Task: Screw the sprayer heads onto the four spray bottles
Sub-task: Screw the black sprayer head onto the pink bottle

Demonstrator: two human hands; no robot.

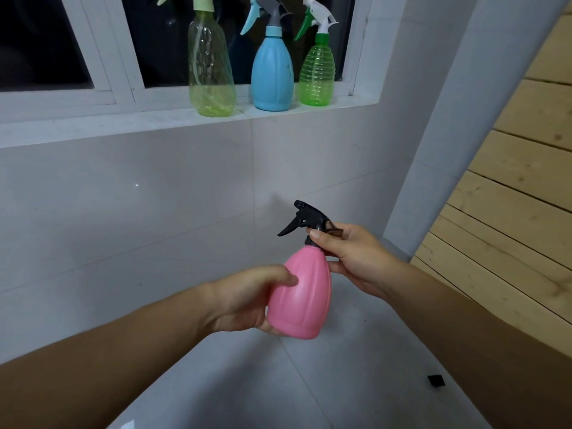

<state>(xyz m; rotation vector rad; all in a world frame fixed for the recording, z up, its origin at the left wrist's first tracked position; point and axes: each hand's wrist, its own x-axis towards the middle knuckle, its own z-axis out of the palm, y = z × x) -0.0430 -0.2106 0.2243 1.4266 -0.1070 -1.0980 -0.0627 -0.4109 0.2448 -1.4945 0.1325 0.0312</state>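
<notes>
My left hand [247, 300] grips the ribbed body of a pink spray bottle [301, 292], held upright in mid-air. A black sprayer head [305, 218] sits on its neck, trigger pointing left. My right hand [349, 255] pinches the black collar at the neck with thumb and fingers. On the white window sill [123, 125] stand three bottles with heads on: a tall clear yellow-green bottle [210, 63], a blue bottle [272, 72] with a grey-and-blue head, and a ribbed green bottle [317, 75] with a white-and-green head.
White tiled wall [139, 227] lies under the sill, with pale floor tiles [278, 388] below. Wooden slats [510, 187] run along the right. A small black object [435, 380] lies on the floor at lower right. The window panes are dark.
</notes>
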